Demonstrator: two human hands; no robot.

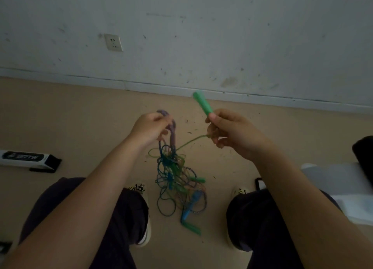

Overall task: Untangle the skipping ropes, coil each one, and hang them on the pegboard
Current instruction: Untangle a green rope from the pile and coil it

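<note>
A tangle of skipping ropes in green, blue and striped cord hangs between my knees down to the floor. My right hand grips a green handle that points up and away; its thin green cord runs down left into the tangle. My left hand grips a pale purple handle at the top of the tangle. A blue handle and two more green handles lie low in the pile. No pegboard is in view.
Beige floor meets a scuffed white wall with a socket. A white and black box lies at the left. White sheets and a dark object sit at the right. My legs and shoes flank the tangle.
</note>
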